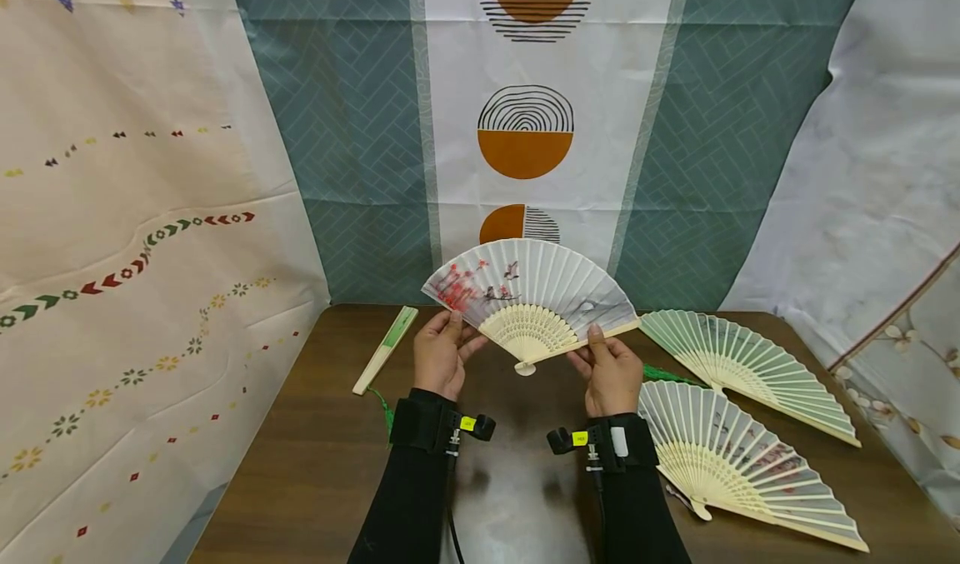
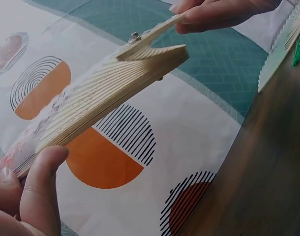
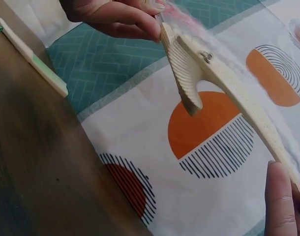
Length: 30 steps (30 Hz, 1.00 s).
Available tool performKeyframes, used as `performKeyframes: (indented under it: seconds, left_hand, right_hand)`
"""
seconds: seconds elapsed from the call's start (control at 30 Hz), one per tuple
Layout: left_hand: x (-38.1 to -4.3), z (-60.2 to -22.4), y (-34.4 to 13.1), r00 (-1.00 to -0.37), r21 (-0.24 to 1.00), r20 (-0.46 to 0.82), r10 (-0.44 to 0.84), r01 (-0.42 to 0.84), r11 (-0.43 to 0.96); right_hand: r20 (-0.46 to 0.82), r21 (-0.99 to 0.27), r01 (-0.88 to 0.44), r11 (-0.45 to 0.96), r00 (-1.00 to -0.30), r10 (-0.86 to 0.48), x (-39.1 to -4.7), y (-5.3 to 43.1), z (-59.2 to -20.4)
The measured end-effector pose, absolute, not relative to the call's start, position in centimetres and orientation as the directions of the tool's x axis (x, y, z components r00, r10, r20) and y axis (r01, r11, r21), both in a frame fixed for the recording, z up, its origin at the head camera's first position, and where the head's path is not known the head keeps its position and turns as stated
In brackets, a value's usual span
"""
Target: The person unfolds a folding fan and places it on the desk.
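Spread wide between both hands is a white folding fan (image 1: 551,285) with red blossoms and small birds, held up above the table. My left hand (image 1: 442,356) pinches its left edge, thumb in front. At the right guard stick, my right hand (image 1: 611,372) pinches with thumb and fingers. The left wrist view shows the fan's ribs (image 2: 110,83) edge-on, running from the left thumb (image 2: 44,182) toward the pivot. In the right wrist view the outer guard stick (image 3: 243,105) slants down to the right thumb (image 3: 280,196).
On the brown table (image 1: 300,464), a closed green fan (image 1: 386,347) with a green tassel lies at left. An open green fan (image 1: 750,364) and an open white flowered fan (image 1: 750,464) lie at right. Patterned cloths (image 1: 360,131) hang behind and at the sides.
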State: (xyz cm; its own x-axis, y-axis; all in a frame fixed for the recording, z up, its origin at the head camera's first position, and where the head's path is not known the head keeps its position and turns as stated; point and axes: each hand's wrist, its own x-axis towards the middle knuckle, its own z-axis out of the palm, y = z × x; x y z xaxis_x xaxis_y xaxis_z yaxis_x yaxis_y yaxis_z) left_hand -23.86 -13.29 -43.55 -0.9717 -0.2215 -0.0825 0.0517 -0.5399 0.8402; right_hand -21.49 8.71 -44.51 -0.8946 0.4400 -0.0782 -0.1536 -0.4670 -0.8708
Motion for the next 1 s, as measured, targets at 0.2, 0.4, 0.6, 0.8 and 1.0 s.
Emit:
performKeyframes:
  seconds: [0.2, 0.4, 0.6, 0.8, 1.0]
  left_hand:
    - [-23.9, -43.6, -12.9, -0.962, 0.806, -0.101, -0.253, 0.07, -0.588]
    - [-23.8, -43.7, -12.7, -0.963, 0.765, -0.105, -0.248, 0.082, -0.639]
    - [-24.0, -43.7, -12.2, -0.955, 0.719, -0.105, -0.276, 0.119, -0.685]
    - [-24.2, -43.9, -11.5, -0.944, 0.679, -0.121, -0.308, 0.148, -0.719]
    - [-24.0, -44.1, -10.8, -0.941, 0.652, -0.143, -0.306, 0.143, -0.745]
  right_hand:
    - [-0.098, -0.856, -0.166, -0.49, -0.878, 0.469, -21.5, 8.7, -44.3]
    - [-0.112, -0.84, -0.203, -0.503, -0.843, 0.527, -21.5, 8.5, -44.3]
    - [-0.108, -0.804, -0.26, -0.535, -0.821, 0.561, -21.5, 8.2, -44.2]
    - [-0.108, -0.777, -0.308, -0.55, -0.795, 0.597, -21.3, 7.7, -44.0]
    - [-0.123, -0.768, -0.318, -0.557, -0.78, 0.614, -20.9, 7.9, -43.9]
